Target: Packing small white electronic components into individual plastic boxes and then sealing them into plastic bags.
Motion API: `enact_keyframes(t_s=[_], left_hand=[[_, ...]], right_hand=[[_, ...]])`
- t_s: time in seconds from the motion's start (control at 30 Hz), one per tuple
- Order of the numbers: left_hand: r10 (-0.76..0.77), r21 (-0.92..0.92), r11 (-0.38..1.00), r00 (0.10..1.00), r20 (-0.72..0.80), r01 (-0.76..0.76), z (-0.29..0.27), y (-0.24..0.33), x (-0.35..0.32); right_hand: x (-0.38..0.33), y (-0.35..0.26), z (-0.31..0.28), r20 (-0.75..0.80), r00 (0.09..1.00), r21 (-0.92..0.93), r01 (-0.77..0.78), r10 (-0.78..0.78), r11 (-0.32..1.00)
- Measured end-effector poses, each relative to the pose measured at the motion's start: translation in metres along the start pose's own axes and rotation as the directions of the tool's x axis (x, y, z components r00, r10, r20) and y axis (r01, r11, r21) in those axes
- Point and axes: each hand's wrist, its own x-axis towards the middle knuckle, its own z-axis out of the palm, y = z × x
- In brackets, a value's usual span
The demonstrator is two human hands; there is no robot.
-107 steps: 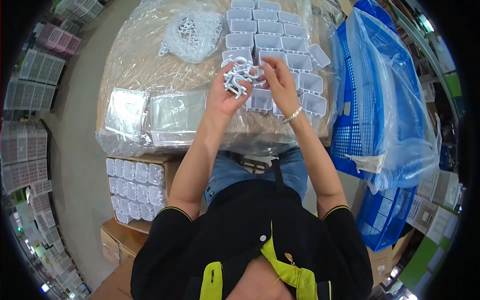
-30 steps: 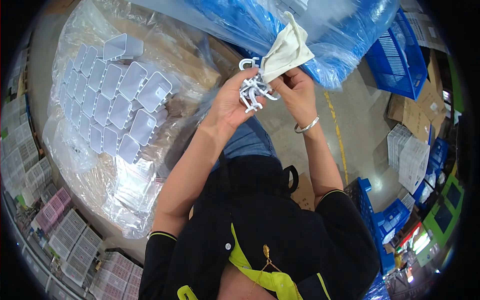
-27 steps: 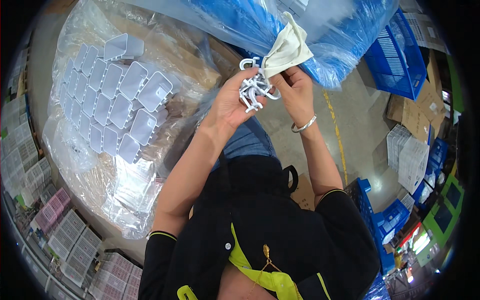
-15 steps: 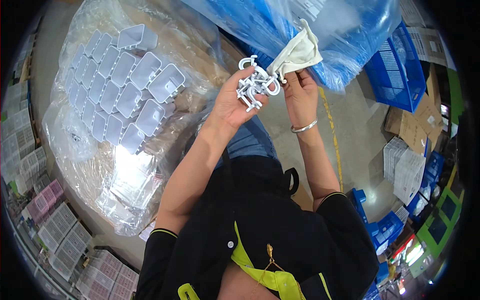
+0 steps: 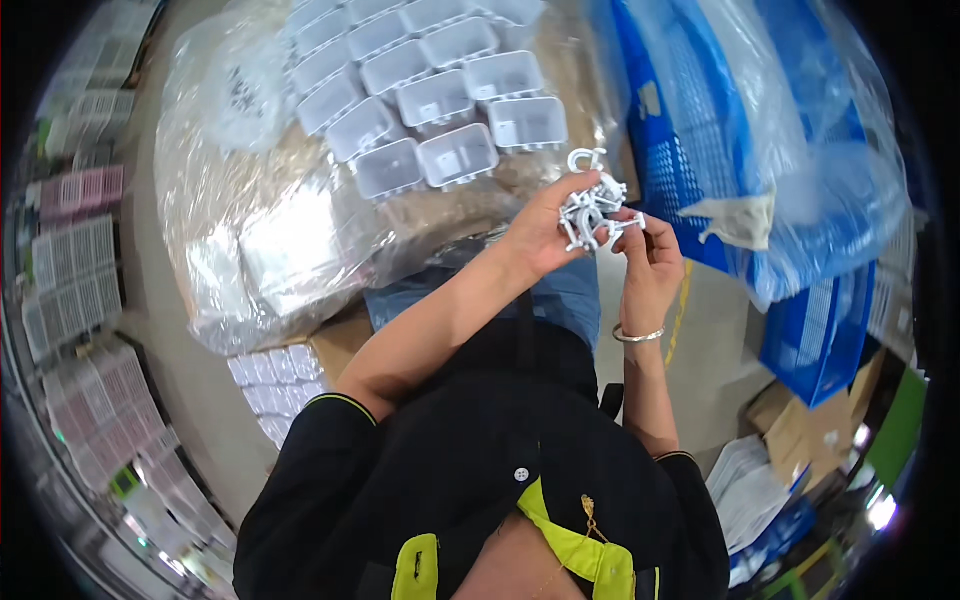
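Observation:
My left hand [image 5: 540, 232] is closed around a bunch of white plastic hooks [image 5: 590, 212], with curved ends jutting out past the fingers. Close beside it, my right hand [image 5: 650, 268] pinches a single white hook [image 5: 630, 224] at the edge of the bunch. Beyond both hands, several pale grey plastic bins [image 5: 456, 157] sit in rows on a plastic-covered surface. A cream cloth, perhaps a glove [image 5: 742, 220], rests on the plastic film to the right.
Clear plastic film [image 5: 300, 235] covers the surface at left. Blue crates [image 5: 818, 335], partly wrapped in film, stand at right. Cardboard boxes [image 5: 808, 432] lie behind them on the floor. White packed pieces [image 5: 277, 385] sit near my left elbow.
My right hand has left the cream cloth and now pinches a hook at the bunch. The view has shifted, with the bins now ahead of my hands.

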Motion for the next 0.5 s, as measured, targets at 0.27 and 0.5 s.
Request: enact_keyframes(t_s=[0.27,0.5], left_hand=[[0.334,-0.191,0.922,0.941,-0.052,-0.338,-0.065,0.064,-0.109],[0.428,-0.193,0.884,0.903,-0.031,-0.426,-0.08,0.078,-0.14]], right_hand=[[0.021,0.004,0.088,0.339,0.937,-0.106,0.127,-0.084,0.986],[0.034,0.019,0.147,0.6,0.753,-0.382,0.565,-0.269,0.731]])
